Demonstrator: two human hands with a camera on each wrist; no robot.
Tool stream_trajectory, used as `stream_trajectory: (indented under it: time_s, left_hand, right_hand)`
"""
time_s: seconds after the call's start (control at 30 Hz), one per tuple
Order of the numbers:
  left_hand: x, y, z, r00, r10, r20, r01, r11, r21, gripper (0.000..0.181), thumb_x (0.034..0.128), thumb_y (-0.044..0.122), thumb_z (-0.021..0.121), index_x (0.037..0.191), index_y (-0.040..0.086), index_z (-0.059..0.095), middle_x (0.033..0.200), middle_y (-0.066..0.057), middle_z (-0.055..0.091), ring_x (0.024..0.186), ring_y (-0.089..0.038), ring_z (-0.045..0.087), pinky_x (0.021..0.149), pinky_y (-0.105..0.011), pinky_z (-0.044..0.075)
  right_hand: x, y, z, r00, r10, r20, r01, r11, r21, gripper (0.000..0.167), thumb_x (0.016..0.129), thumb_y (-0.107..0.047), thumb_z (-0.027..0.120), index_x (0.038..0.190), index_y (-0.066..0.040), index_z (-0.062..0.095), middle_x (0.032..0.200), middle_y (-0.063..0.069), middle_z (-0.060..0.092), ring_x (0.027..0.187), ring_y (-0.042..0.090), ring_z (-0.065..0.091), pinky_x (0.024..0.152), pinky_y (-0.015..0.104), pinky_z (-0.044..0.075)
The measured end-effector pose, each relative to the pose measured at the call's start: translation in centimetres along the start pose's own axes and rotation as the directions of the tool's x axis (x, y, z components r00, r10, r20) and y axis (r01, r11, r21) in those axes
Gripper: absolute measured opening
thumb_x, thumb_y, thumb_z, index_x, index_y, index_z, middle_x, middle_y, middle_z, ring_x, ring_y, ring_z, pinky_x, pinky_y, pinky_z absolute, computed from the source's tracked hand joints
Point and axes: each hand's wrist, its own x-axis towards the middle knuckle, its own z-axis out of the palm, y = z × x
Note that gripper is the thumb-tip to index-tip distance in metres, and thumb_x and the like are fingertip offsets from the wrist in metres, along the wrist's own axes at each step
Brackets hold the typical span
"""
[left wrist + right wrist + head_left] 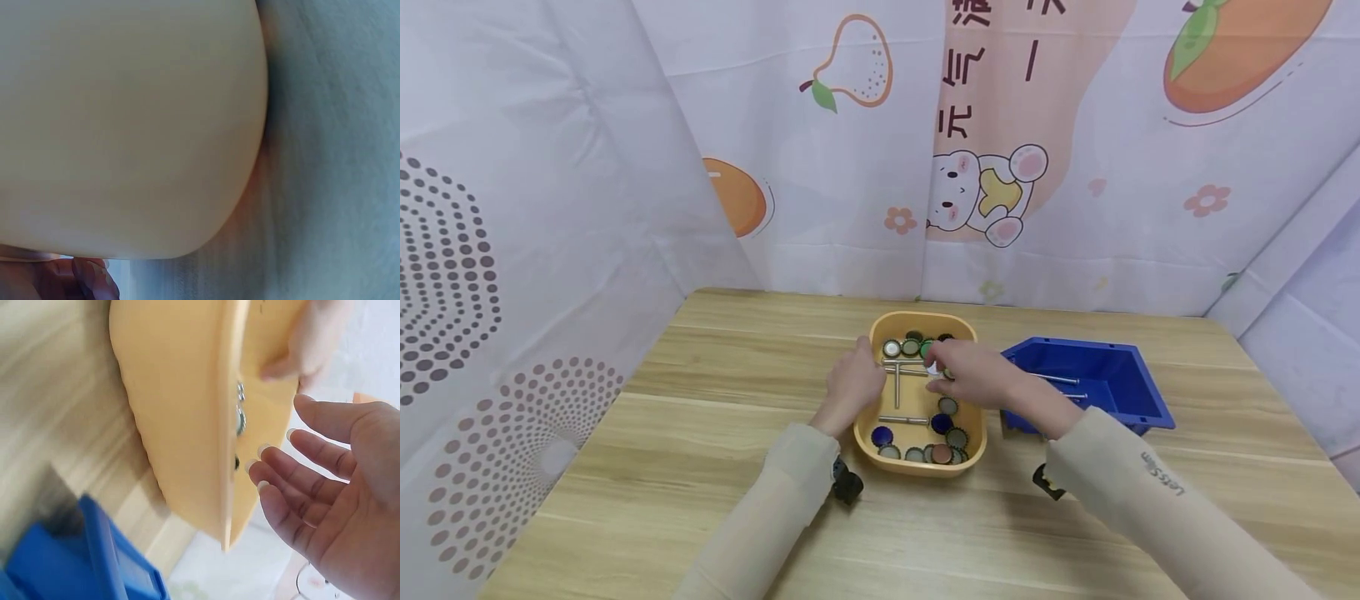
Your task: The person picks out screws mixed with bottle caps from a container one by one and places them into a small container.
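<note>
Wooden table [700, 417]: blue bin [1093, 360] beside basin [921, 471], partly behind right forearm [1120, 475].

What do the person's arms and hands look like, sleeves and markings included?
Both arms wear long, cream fabric sleeves: the left sleeve looks plain, while the right sleeve bears small dark lettering. A small black object shows by the left cuff, and a dark object with a yellow patch by the right. The left grip and right grip wear no gloves.
</note>
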Motion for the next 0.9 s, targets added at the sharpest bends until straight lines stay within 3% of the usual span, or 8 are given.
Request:
stream_trajectory:
  time_s: [0.27,0.6,0.9]
  left_hand:
    - [0.0,-0.1,0.1,1.0,0.009,0.002,-0.009,1.0,-0.005,0.038,0.0895,0.015,0.052,0.126,0.005,0.048,0.082,-0.012,0.06,0.067,-0.025,0.057,0.053,-0.034,0.041]
    - [0.1,-0.1,0.0,1.0,0.024,-0.011,-0.024,1.0,0.008,0.041,0.09,0.016,0.052,0.128,0.003,0.047,0.083,-0.013,0.061,0.066,-0.026,0.057,0.053,-0.034,0.04]
    - [0.0,-0.2,0.1,1.0,0.015,-0.008,-0.015,1.0,0.0,0.046,0.0906,0.016,0.051,0.134,0.003,0.045,0.088,-0.014,0.062,0.068,-0.025,0.058,0.054,-0.034,0.042]
  right_hand:
    - [0.1,-2.1,2.5,0.998,0.059,-0.007,-0.06,0.998,-0.001,0.043,0.093,-0.027,0.068,0.129,-0.009,0.055,0.121,0.011,0.063,0.105,0.026,0.063,0.08,0.043,0.055]
    - [0.9,-3.2,5.5,0.998,0.064,0.021,-0.063,0.996,-0.059,0.033,0.089,-0.035,0.071,0.109,-0.01,0.063,0.099,0.005,0.064,0.087,0.019,0.058,0.067,0.037,0.051]
    - [0.7,-4.0,6.9,0.999,0.037,0.033,-0.031,0.988,-0.15,0.02,0.089,-0.03,0.072,0.093,-0.015,0.059,0.087,0.002,0.057,0.079,0.02,0.056,0.06,0.037,0.049]
